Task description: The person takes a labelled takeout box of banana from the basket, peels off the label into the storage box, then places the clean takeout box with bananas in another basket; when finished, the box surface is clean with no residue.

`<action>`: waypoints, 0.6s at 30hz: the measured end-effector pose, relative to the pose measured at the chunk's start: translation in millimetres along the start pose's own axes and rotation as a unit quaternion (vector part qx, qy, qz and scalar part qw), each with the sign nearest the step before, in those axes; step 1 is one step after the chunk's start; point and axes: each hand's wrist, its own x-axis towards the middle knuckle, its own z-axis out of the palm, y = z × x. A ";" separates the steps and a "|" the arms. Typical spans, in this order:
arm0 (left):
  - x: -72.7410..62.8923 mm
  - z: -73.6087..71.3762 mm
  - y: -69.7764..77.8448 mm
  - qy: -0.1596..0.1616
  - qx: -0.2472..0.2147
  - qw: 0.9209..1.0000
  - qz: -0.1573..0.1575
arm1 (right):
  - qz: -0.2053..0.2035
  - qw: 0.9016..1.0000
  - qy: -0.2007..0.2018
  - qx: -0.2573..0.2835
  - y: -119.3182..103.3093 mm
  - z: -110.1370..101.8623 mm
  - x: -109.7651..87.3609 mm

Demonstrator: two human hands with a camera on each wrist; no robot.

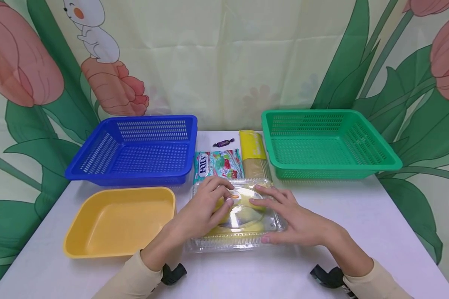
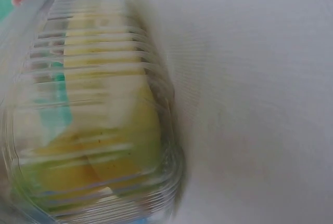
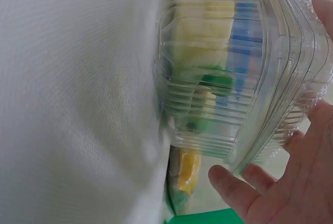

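Observation:
A clear plastic clamshell box (image 1: 247, 238) lies closed on the table, with yellow, partly green pieces (image 2: 117, 130) inside it. My left hand (image 1: 209, 203) is over the lid's left half, its fingers bent and the thumb close to them. At those fingertips shows a small orange strip (image 1: 234, 196); I cannot tell whether they pinch it. Across the lid's right side my right hand (image 1: 288, 216) is spread, fingers on top and thumb at the near edge. The box's ribbed side fills much of both wrist views, and the right wrist view shows the right fingers beside its rim.
Behind the box lie a FOX'S candy bag (image 1: 218, 163), a pack with a yellow top (image 1: 253, 145) and a purple wrapped candy (image 1: 223, 143). A blue basket (image 1: 131, 178) and a yellow tub (image 1: 119, 249) stand left, a green basket (image 1: 333, 170) right.

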 end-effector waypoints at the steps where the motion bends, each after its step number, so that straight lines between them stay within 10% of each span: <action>1: -0.4 -0.1 0.1 0.003 -0.002 1.000 0.000 | -0.001 1.000 0.000 0.000 -0.2 -0.1 0.1; 18: -2.9 2.6 -1.4 0.049 -0.007 0.999 0.006 | 0.000 1.000 0.001 -0.005 -0.1 0.0 -0.9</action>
